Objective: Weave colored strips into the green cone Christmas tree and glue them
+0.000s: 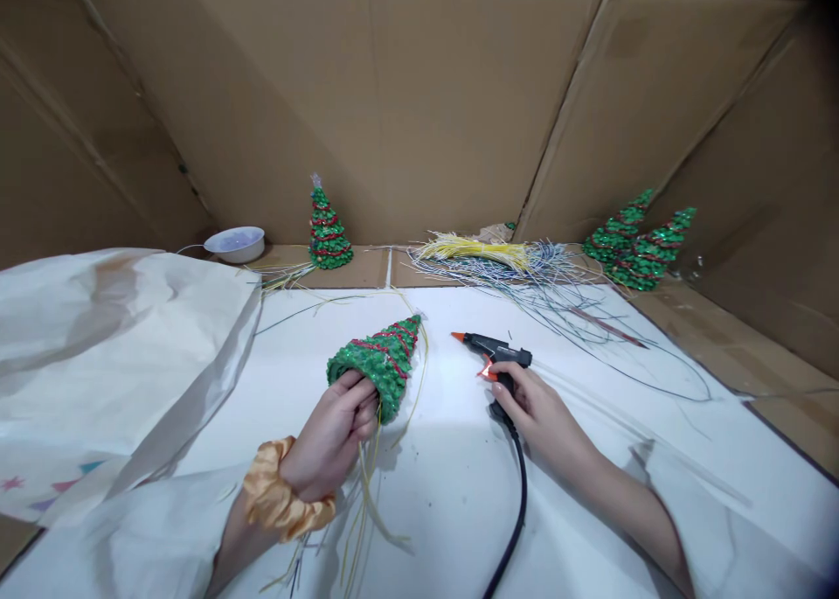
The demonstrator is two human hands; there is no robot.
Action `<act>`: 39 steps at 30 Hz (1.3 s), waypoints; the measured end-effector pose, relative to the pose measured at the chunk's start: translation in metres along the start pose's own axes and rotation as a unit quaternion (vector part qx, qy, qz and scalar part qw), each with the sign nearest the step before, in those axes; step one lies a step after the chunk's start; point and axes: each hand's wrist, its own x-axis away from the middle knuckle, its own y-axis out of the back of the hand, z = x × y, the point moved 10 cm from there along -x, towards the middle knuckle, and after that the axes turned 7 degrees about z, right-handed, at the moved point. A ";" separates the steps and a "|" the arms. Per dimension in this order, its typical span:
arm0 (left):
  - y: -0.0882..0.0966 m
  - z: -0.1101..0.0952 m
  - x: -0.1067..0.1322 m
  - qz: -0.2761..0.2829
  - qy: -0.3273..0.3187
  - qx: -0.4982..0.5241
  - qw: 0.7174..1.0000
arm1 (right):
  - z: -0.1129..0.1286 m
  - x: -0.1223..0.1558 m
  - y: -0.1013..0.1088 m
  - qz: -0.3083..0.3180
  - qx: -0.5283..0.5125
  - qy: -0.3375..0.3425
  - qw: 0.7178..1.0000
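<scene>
My left hand (341,428), with an orange scrunchie (281,490) at the wrist, grips a small green Christmas tree (386,363) by its hollow base, fingers partly inside. The tree lies tilted, its tip pointing up and right, with red garland wound around it. Thin yellowish wires (367,494) hang below this hand. My right hand (528,402) is closed around the handle of a black glue gun (495,350) that has an orange nozzle and trigger. The nozzle points left toward the tree, apart from it. A black cord runs from the handle toward me.
A decorated tree (329,232) and a white bowl (237,245) stand at the back left. Bundled wires (485,254) lie at the back centre, long strands reaching right. Two more trees (646,254) are at the far right. A white bag (118,345) covers the left; cardboard walls (459,100) enclose the table.
</scene>
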 end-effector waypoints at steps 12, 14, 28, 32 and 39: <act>-0.003 -0.006 0.002 -0.016 -0.008 -0.023 1.000 | -0.003 0.002 0.002 -0.013 0.026 -0.023 0.999; -0.002 -0.007 0.002 -0.018 -0.011 -0.031 0.999 | -0.004 0.002 0.001 -0.012 0.025 -0.023 0.999; -0.002 -0.005 -0.001 0.000 -0.018 -0.034 0.999 | 0.004 0.000 -0.005 0.007 0.057 0.026 0.998; -0.002 -0.005 -0.001 -0.002 -0.013 -0.033 0.999 | 0.003 -0.001 -0.003 0.004 0.054 0.024 0.998; -0.002 -0.005 0.000 0.000 -0.013 -0.027 1.000 | 0.004 -0.002 -0.001 -0.004 0.061 0.032 0.998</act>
